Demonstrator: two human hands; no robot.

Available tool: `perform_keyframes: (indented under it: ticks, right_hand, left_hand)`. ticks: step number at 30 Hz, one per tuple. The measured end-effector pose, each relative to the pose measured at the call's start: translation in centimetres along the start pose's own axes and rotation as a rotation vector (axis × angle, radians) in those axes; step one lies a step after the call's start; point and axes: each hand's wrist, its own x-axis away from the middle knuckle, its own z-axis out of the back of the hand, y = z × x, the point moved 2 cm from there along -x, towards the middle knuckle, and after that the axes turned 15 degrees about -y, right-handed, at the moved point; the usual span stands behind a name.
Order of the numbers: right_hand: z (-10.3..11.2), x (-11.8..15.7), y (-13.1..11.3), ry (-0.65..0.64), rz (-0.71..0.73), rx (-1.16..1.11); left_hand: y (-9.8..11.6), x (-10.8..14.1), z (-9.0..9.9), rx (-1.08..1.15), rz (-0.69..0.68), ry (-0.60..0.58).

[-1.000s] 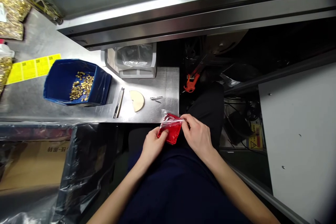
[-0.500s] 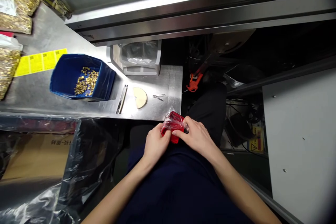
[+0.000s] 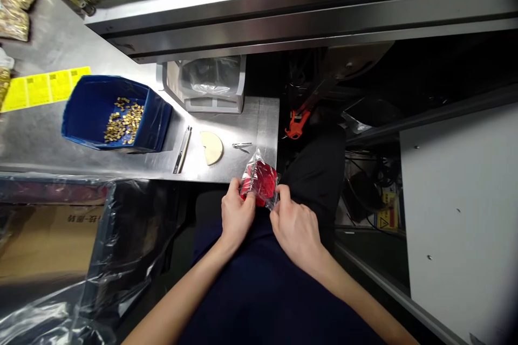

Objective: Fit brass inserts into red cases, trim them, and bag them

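At far left, gold bags lie on the bench, with yellow labels flat just beside them. Below the bench edge is a crate draped in clear plastic, presumably to keep its contents clean; cardboard shows inside. The blue bin rests on the bench, its gold parts gathered toward the right end, where the walls appear to contain them. Right of it lie two slim tools, a grey tray holding plastic, and a cream half-disc.

The left hand is clamped on the red piece, thumb on top, apparently to steady it. A small metal clipper lies on the bench beyond. The red piece is held between both hands, in front of the bench corner, inside or under film; glare prevents certainty as to which. The right hand has thumb and forefinger together on the film's right side, seemingly to keep it taut. Farther right are an orange tool, off the bench, and a white panel.
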Motion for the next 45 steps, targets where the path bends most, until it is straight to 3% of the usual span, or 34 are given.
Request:
perform_keyframes:
  ticks: [5,9,14,18,22,26,32,35,40,45]
  right_hand:
    - [0.2,0.9,-0.5,0.018,0.307,-0.108]
    - [2.0,0.4,1.0,0.104,0.29,-0.28]
    - [3.6,-1.3,1.9,0.135,0.272,-0.454]
    - [3.8,-2.9,1.9,0.128,0.314,-0.503]
    - [3.9,-3.7,2.3,0.136,0.326,-0.492]
    - [4.5,-3.6,3.2,0.129,0.301,-0.329]
    - [6.4,-3.5,3.4,0.087,0.292,-0.422]
    - [7.1,-3.0,2.6,0.013,0.386,-0.505]
    - [5.5,-1.5,0.5,-0.169,0.619,-0.53]
    - [2.8,-2.0,-0.7,-0.001,0.487,-0.322]
  left_hand:
    - [-1.0,-0.6,-0.1,0.158,0.043,-0.105]
    - [-0.7,0.2,0.5,0.3,0.07,-0.253]
    - [1.1,2.4,1.9,0.508,0.03,-0.348]
    - [1.8,3.0,3.0,0.569,0.014,-0.31]
    - [1.8,2.8,4.2,0.378,-0.046,-0.214]
    - [2.5,3.5,5.4,0.148,-0.107,-0.102]
    - [4.4,5.0,4.9,0.274,-0.215,-0.193]
    - [4.8,4.7,4.4,0.343,-0.22,-0.217]
    - [4.9,3.5,3.6,0.572,-0.183,-0.293]
    - [5.6,3.1,3.0,0.732,-0.176,-0.442]
